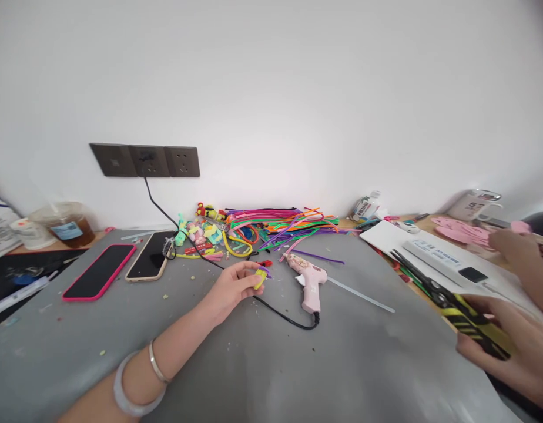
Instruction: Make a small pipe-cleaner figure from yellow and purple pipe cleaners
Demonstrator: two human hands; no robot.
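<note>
My left hand (236, 286) is closed, pinching a small yellow and purple fuzzy pipe-cleaner piece (260, 278) above the grey mat. Right of it lies a pink glue gun (310, 282) with a clear glue stick (364, 295) sticking out of its back. At the right edge, my right hand (513, 346) is closed around long-nosed pliers (452, 302) with yellow and black handles. The jaws point up and left, over the edge of a white board. Motion slightly blurs this hand.
Pipe cleaners (293, 222) and small fuzzy figures (205, 230) lie along the wall. Two phones (99, 273) rest at left. A black cord (280, 314) runs from the wall socket (148, 161) to the glue gun. Another person's hand (516, 249) is at far right beside pink pieces (463, 232).
</note>
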